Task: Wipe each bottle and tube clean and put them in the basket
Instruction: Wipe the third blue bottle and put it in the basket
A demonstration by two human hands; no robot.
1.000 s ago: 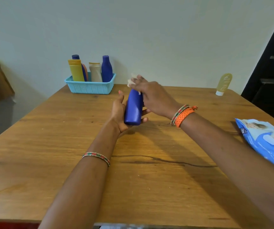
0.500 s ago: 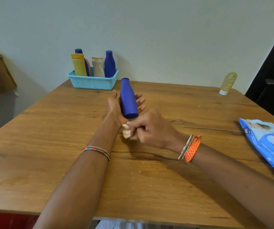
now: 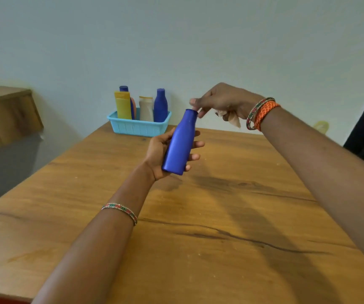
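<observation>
Holding a dark blue plastic bottle point(image 3: 180, 141) above the wooden worktop point(image 3: 220, 216), my left hand point(image 3: 165, 154) cradles its lower body, fingers point(image 3: 195, 144) curled round the far side. The bottle tilts, neck toward the wall. My right hand point(image 3: 222, 102) pinches the bottle's top between thumb and forefinger, while its remaining fingers grip a crumpled beige wipe point(image 3: 231, 118). I note the light blue slotted plastic basket point(image 3: 138, 127) at the worktop's far edge, well apart from the held bottle, containing upright bottles and tubes.
</observation>
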